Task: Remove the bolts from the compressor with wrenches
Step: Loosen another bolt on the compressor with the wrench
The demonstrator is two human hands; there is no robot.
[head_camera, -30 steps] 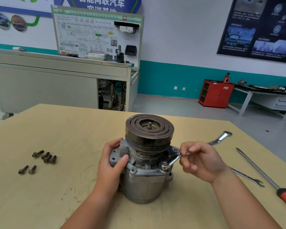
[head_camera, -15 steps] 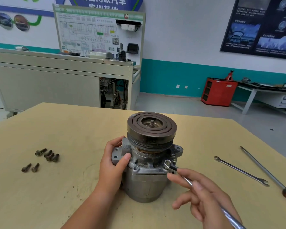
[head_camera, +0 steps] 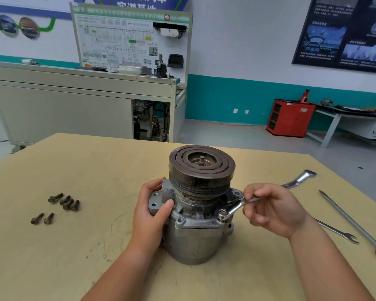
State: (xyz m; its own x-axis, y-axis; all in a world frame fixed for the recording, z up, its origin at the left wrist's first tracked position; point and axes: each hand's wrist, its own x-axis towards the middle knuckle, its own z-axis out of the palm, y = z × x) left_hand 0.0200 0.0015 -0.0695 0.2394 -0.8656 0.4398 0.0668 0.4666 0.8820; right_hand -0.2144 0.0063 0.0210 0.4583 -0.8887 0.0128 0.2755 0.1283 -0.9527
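Note:
The grey metal compressor (head_camera: 193,235) stands upright mid-table with its dark grooved pulley on top. My left hand (head_camera: 150,213) grips its left mounting ear. My right hand (head_camera: 274,207) holds a shiny wrench (head_camera: 300,180) by its shaft, to the right of the compressor. The wrench's ring end sits over a bolt (head_camera: 222,213) on the front right of the flange, and the handle points up and to the right. Several removed bolts (head_camera: 64,202) lie in a cluster at the left, with two more bolts (head_camera: 42,218) nearer me.
On the wooden table (head_camera: 96,170), a thin spanner (head_camera: 339,232) and a long screwdriver (head_camera: 352,224) with an orange handle lie at the right. Behind stand a grey workbench with a training board, a red cabinet and a side table.
My right hand swung the wrench handle from near me back round to the far right, with the ring end staying on the bolt. My left hand kept its hold.

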